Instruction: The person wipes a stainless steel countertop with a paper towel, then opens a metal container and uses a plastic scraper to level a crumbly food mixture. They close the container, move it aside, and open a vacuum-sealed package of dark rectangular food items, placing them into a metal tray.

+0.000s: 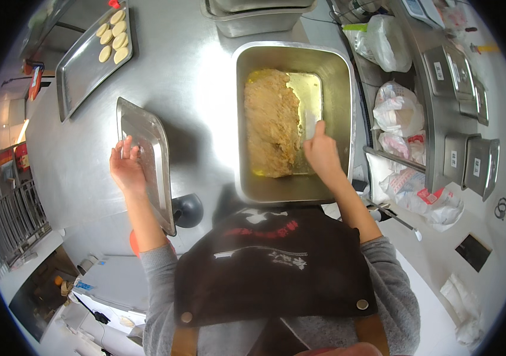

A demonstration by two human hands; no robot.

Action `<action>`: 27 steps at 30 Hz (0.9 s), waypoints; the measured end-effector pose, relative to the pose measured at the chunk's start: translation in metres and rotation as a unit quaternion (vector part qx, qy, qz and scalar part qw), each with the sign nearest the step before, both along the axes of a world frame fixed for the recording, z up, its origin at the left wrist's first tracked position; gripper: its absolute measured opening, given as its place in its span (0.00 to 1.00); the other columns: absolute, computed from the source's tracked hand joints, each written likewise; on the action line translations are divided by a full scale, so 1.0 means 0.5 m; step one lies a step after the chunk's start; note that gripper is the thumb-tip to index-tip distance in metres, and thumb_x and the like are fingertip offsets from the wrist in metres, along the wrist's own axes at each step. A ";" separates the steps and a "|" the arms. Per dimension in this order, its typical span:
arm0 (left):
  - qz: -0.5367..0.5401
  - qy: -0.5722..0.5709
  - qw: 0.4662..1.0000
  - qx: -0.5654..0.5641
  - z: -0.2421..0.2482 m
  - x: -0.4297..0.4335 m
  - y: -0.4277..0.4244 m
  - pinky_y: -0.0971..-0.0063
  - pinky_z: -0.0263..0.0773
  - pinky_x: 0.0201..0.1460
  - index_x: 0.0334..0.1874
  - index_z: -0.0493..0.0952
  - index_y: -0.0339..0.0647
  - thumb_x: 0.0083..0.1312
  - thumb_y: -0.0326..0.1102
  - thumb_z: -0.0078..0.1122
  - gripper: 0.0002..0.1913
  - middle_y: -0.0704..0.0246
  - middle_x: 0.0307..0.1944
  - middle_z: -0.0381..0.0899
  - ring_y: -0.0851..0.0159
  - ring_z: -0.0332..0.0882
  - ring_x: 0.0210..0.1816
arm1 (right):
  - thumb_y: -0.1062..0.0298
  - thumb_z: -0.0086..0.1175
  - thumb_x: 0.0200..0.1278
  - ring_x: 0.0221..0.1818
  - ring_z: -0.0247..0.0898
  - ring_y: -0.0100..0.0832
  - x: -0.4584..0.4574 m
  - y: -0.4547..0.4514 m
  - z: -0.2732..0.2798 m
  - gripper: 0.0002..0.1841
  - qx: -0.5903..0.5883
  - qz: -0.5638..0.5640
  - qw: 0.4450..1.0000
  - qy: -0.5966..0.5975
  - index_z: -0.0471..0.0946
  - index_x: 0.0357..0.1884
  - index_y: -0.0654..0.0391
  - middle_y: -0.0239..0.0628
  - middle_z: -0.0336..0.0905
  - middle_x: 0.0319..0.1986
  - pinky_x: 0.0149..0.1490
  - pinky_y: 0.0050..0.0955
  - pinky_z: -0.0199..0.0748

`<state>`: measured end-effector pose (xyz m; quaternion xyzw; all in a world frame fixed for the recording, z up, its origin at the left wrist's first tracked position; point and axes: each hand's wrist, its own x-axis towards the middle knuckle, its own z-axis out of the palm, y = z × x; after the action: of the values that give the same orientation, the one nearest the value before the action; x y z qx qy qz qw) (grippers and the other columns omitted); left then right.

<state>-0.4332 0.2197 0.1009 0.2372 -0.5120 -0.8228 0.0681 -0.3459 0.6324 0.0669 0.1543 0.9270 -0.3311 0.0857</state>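
Observation:
A deep steel pan [293, 198] stands before me, with a large mass of wet, tan food [271, 122] along its left side and yellowish oil around it. My right hand [323, 153] is inside the pan, right of the mass, closed around a pale, blurred flat tool [310, 124] that looks like a scraper. On the left, a shallow steel lid or tray [157, 167] is tilted steeply. My left hand [127, 167] supports it at its left edge, palm upturned and fingers curled; the thumb is hidden.
A steel tray [68, 98] with several pale dough rounds [119, 27] lies at the upper left. More deep steel pans [257, 26] stand beyond my pan. At right are plastic bags [397, 109] and a shelf with lidded steel containers [455, 151]. A dark round object [189, 211] sits beside the tilted lid.

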 end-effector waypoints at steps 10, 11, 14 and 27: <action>0.031 -0.016 0.999 -0.020 0.001 0.009 0.012 0.78 0.68 0.40 0.43 0.71 0.40 0.66 0.40 0.44 0.12 0.57 0.44 0.78 0.65 0.77 0.33 | 0.71 0.48 0.53 0.22 0.71 0.56 0.028 -0.072 0.024 0.14 0.020 0.154 0.987 0.045 0.61 0.40 0.64 0.55 0.72 0.18 0.28 0.49 0.68; 0.030 -0.028 0.999 -0.027 0.003 0.008 0.010 0.77 0.67 0.41 0.43 0.71 0.41 0.66 0.41 0.44 0.12 0.56 0.44 0.78 0.65 0.77 0.32 | 0.71 0.49 0.53 0.21 0.71 0.54 0.023 -0.072 0.034 0.13 0.037 0.159 0.986 0.031 0.63 0.39 0.63 0.53 0.72 0.18 0.27 0.48 0.68; 0.007 -0.029 0.999 -0.012 0.020 0.007 0.016 0.77 0.68 0.41 0.43 0.71 0.42 0.68 0.41 0.41 0.12 0.58 0.41 0.80 0.66 0.77 0.31 | 0.71 0.49 0.51 0.25 0.73 0.49 -0.009 -0.078 0.042 0.12 0.106 0.153 0.967 0.173 0.64 0.37 0.60 0.48 0.73 0.20 0.29 0.46 0.71; -0.067 0.013 0.997 -0.047 0.042 0.003 0.090 0.72 0.74 0.30 0.40 0.68 0.41 0.67 0.42 0.39 0.13 0.57 0.35 0.80 0.64 0.77 0.25 | 0.73 0.49 0.51 0.33 0.72 0.45 -0.110 -0.076 0.014 0.08 0.172 0.351 0.906 0.163 0.69 0.35 0.58 0.45 0.74 0.29 0.36 0.42 0.70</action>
<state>-0.4319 0.2647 0.1220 0.1880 -0.5638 -0.8037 0.0300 -0.4010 0.5946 0.0740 -0.2243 0.9649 -0.1359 0.0166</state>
